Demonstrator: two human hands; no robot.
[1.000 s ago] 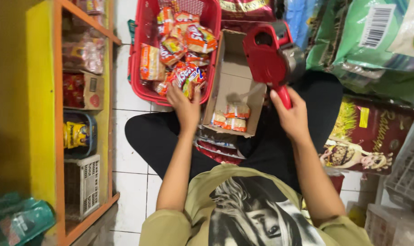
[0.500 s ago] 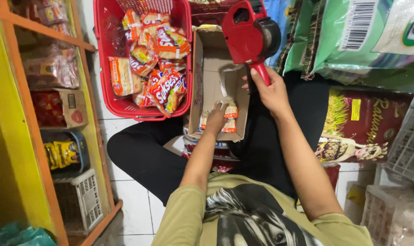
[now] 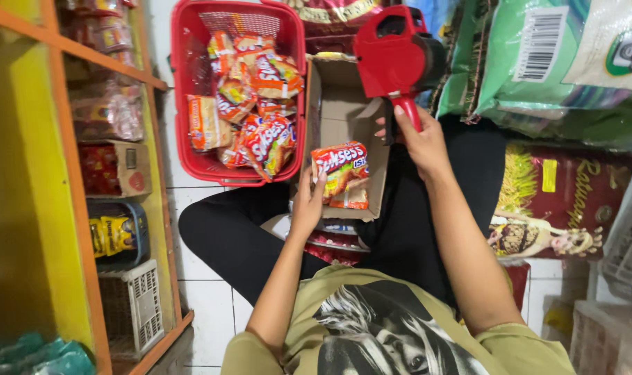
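Now the person sits on the tiled floor (image 3: 191,305) with crossed legs, and both hands are busy. Her left hand (image 3: 307,208) is closed around the lower edge of an orange and red snack packet (image 3: 340,170), lifting it just above the open cardboard box (image 3: 343,94) that rests on the lap; more packets lie under it inside the box. Her right hand (image 3: 420,142) grips firmly the handle of a red price-label gun (image 3: 392,52), which stands upright, at about two o'clock from the held packet and near to it, not touching. At eleven o'clock from the box, just beside it, stands a red plastic basket (image 3: 184,83) filled with similar snack packets (image 3: 260,104). At nine o'clock a yellow and orange shelf (image 3: 72,208) carries small boxes and jars. At three o'clock big sacks are piled, a green sack (image 3: 559,62) above and a dark red sack (image 3: 566,201) below it.
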